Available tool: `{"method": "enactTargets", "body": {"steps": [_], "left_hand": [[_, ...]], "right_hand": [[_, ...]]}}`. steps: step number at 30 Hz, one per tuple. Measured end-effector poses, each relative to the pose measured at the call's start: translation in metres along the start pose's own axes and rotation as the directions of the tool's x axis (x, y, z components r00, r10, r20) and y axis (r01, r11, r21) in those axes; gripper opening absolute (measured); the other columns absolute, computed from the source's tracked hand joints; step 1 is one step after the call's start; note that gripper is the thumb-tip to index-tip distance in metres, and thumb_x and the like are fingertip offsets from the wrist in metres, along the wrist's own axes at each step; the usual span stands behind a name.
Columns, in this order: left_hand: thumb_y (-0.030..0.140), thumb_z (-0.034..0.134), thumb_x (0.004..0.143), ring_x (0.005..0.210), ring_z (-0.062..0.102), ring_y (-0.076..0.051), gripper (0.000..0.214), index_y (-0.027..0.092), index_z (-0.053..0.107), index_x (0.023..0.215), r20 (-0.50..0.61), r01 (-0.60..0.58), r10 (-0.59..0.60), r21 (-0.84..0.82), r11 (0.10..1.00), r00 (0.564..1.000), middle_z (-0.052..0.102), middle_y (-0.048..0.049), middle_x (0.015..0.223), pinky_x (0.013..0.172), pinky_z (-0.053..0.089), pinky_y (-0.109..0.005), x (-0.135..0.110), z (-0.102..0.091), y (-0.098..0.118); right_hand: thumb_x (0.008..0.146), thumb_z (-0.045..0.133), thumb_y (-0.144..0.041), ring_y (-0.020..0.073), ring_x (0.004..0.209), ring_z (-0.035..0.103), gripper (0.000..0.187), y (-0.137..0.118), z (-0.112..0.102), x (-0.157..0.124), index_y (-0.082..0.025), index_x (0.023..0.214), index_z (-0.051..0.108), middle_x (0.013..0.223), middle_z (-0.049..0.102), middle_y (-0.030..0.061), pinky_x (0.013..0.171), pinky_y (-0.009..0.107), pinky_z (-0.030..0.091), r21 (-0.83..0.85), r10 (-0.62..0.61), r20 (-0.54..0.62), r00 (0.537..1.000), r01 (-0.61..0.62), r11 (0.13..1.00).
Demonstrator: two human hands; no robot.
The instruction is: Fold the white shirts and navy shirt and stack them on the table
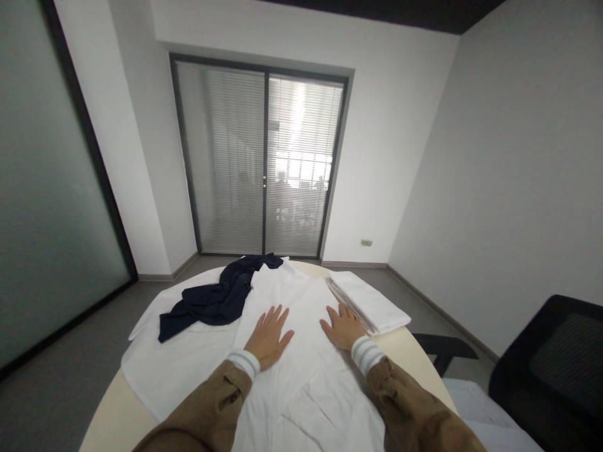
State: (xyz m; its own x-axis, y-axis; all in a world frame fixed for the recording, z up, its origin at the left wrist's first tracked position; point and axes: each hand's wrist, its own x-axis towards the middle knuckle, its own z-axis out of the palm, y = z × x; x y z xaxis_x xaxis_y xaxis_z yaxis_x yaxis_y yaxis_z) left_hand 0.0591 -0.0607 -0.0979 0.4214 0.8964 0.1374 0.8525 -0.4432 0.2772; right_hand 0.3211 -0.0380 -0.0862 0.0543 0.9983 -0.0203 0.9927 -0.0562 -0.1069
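Note:
A white shirt (301, 370) lies spread over the round table, its near part creased. My left hand (268, 338) rests flat on it with the fingers spread. On the shirt's right side lies my right hand (343, 325), fingers apart and palm down, close to a folded stack of white cloth (372, 300). To the left of my left hand is a crumpled navy garment (211, 298), lying on more white fabric (179, 361). Neither hand grips anything.
The pale table (110, 411) shows its edge at the near left and right. A black office chair (556, 370) stands at the right, with white material (485, 411) beside it. Glass doors with blinds (264, 157) stand beyond the table.

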Motion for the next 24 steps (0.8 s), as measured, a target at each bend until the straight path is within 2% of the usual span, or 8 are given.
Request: {"method": "enactTargets", "body": {"steps": [2, 4, 7, 10, 13, 17, 21, 24], "left_hand": [[0.051, 0.019, 0.101, 0.150, 0.018, -0.028, 0.065, 0.015, 0.028, 0.154, -0.060, 0.088, -0.086, 0.037, 0.995, 0.995, 0.025, -0.0115, 0.161, 0.121, 0.016, -0.047, 0.001, -0.002, -0.001], [0.042, 0.019, 0.102, 0.148, 0.024, -0.027, 0.061, 0.012, 0.033, 0.152, -0.062, 0.144, -0.140, 0.063, 0.988, 0.988, 0.032, -0.0127, 0.159, 0.121, 0.017, -0.046, 0.001, -0.003, -0.004], [0.031, 0.023, 0.099, 0.149, 0.021, -0.026, 0.058, 0.008, 0.031, 0.152, 0.032, 0.103, -0.106, 0.074, 0.992, 0.994, 0.028, -0.0124, 0.160, 0.121, 0.017, -0.046, 0.001, -0.005, -0.011], [0.027, 0.029, 0.096, 0.150, 0.019, -0.024, 0.063, 0.004, 0.024, 0.153, 0.084, 0.051, -0.055, 0.049, 0.998, 0.995, 0.025, -0.0142, 0.161, 0.121, 0.018, -0.043, 0.000, -0.006, -0.021], [0.035, 0.034, 0.095, 0.149, 0.021, -0.025, 0.061, 0.006, 0.035, 0.149, 0.052, 0.035, -0.037, 0.031, 0.999, 0.998, 0.028, -0.0146, 0.160, 0.121, 0.020, -0.042, -0.001, -0.006, -0.026], [0.042, 0.041, 0.095, 0.149, 0.021, -0.030, 0.055, 0.011, 0.051, 0.140, -0.029, 0.062, -0.061, 0.064, 0.996, 0.998, 0.027, -0.0155, 0.160, 0.120, 0.019, -0.047, -0.002, -0.003, -0.025], [0.043, 0.043, 0.095, 0.148, 0.025, -0.031, 0.054, 0.014, 0.052, 0.140, -0.048, 0.071, -0.067, 0.073, 0.995, 0.997, 0.030, -0.0173, 0.159, 0.120, 0.020, -0.048, -0.003, -0.001, -0.024], [0.042, 0.043, 0.095, 0.147, 0.026, -0.031, 0.054, 0.015, 0.051, 0.140, -0.054, 0.062, -0.058, 0.066, 0.996, 0.997, 0.032, -0.0170, 0.158, 0.119, 0.021, -0.049, -0.003, -0.001, -0.025]], "right_hand": [[0.091, 0.043, -0.060, 0.0392, 0.136, 0.038, 0.064, -0.002, -0.008, -0.003, -0.019, 0.141, 0.048, 0.150, 0.038, 0.0211, 0.106, 0.052, 0.029, -0.007, 0.023, -0.039, 0.999, -0.023, 1.000], [0.091, 0.047, -0.054, 0.0366, 0.126, 0.048, 0.054, -0.003, -0.014, -0.005, -0.017, 0.130, 0.055, 0.137, 0.050, 0.0213, 0.100, 0.048, 0.036, -0.018, 0.041, -0.082, 0.996, -0.042, 0.999], [0.092, 0.049, -0.044, 0.0330, 0.115, 0.057, 0.043, -0.003, -0.020, -0.007, -0.017, 0.125, 0.055, 0.123, 0.058, 0.0193, 0.094, 0.044, 0.041, -0.048, 0.075, -0.124, 0.989, -0.081, 0.996], [0.093, 0.048, -0.042, 0.0312, 0.105, 0.063, 0.039, -0.001, -0.020, -0.006, -0.018, 0.124, 0.056, 0.119, 0.059, 0.0182, 0.090, 0.044, 0.043, -0.037, 0.088, -0.110, 0.990, -0.093, 0.995], [0.092, 0.051, -0.039, 0.0306, 0.103, 0.065, 0.038, 0.006, -0.018, -0.002, -0.018, 0.123, 0.059, 0.120, 0.060, 0.0188, 0.091, 0.043, 0.044, 0.036, 0.066, -0.099, 0.993, -0.062, 0.997], [0.085, 0.060, -0.031, 0.0287, 0.109, 0.063, 0.042, 0.020, -0.013, 0.007, -0.017, 0.125, 0.062, 0.121, 0.063, 0.0173, 0.099, 0.040, 0.043, 0.182, 0.022, -0.132, 0.991, 0.003, 0.983], [0.081, 0.058, -0.023, 0.0265, 0.117, 0.061, 0.042, 0.029, -0.017, 0.015, -0.019, 0.122, 0.067, 0.120, 0.066, 0.0119, 0.105, 0.040, 0.041, 0.258, 0.000, -0.170, 0.985, 0.044, 0.965], [0.078, 0.058, -0.016, 0.0270, 0.122, 0.059, 0.049, 0.023, -0.031, 0.016, -0.013, 0.127, 0.064, 0.127, 0.062, 0.0153, 0.108, 0.039, 0.039, 0.233, -0.061, -0.145, 0.988, 0.093, 0.968]]}}
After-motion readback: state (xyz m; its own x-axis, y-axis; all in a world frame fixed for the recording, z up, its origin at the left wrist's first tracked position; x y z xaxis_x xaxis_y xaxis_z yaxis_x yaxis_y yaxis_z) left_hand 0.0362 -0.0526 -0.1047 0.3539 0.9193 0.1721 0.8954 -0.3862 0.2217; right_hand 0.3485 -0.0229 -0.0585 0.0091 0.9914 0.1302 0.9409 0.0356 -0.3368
